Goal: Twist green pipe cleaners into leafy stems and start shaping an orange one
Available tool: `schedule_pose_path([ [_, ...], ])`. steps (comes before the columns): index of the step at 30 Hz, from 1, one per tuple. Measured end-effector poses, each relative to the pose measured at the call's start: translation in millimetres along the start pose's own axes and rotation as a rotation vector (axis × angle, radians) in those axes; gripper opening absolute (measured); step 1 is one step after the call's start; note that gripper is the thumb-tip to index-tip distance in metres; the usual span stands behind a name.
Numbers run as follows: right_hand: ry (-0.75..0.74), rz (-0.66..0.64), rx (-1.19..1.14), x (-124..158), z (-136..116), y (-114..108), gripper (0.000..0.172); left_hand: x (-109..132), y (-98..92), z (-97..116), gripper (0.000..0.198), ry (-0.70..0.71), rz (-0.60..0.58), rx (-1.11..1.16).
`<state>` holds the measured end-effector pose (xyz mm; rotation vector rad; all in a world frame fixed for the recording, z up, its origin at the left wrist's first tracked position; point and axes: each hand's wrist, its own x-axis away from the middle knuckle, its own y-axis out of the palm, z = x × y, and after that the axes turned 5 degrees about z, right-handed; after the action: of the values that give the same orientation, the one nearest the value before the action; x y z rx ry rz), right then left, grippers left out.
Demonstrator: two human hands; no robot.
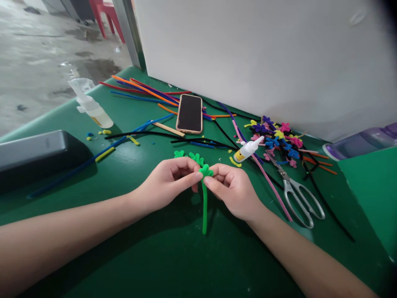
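Between both hands is a bright green pipe-cleaner flower (206, 170) with looped petals and a straight stem hanging toward me. My left hand (173, 178) pinches it from the left, thumb and forefinger closed at the petals. From the right, my right hand (232, 188) pinches the same piece just below the loops. Two more green looped pieces, one a small flower (179, 154), lie just beyond my left fingers. A white glue bottle (248, 150) with a pointed nozzle lies tilted past my right hand. Farther right rest metal-handled scissors (299, 194).
Loose pipe cleaners (145, 93) in several colours spread across the green table (167, 256). A phone (190, 114) lies at the back middle. Finished coloured flowers (279, 136) are heaped at the back right. A clear bottle (94, 109) and a dark case (40, 153) are at left; a white panel (248, 54) stands behind.
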<state>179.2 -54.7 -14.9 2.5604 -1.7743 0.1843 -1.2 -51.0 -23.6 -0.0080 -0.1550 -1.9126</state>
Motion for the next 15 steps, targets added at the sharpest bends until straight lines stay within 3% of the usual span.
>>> schedule_pose_path([
  [8,-0.05,0.095,0.154,1.9,-1.7,1.4,0.01,-4.9,-1.1,-0.2,0.01,0.015,0.103,-0.102],
  [15,-0.059,0.098,0.19,3.5,-4.5,2.0,0.009,-3.7,-2.6,-0.4,0.012,0.039,0.093,-0.138],
])
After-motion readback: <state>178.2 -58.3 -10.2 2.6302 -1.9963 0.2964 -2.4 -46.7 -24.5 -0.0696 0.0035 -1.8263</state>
